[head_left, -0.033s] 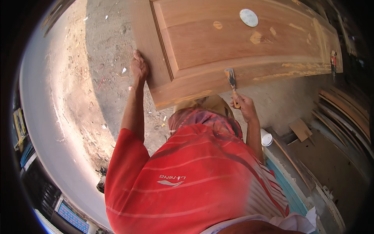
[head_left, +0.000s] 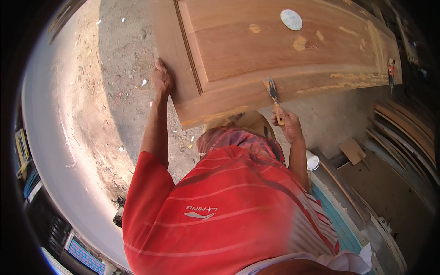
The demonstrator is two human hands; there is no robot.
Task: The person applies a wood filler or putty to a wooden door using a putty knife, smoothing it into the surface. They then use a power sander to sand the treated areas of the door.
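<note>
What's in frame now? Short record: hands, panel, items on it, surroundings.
Left hand: gripping left edge of wooden panel
Right hand: holding scraper by its handle, blade pointing away from body; blade contact with panel unclear
Panel surface: brown, tan patches
On panel: white disc; red tool at right end
Right side: curved-looking boards, white container

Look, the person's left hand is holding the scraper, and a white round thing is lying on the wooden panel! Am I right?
Not quite: the scraper is in the right hand. The head view shows the left hand at the panel's edge. The white round thing is indeed lying on the wooden panel.
</note>
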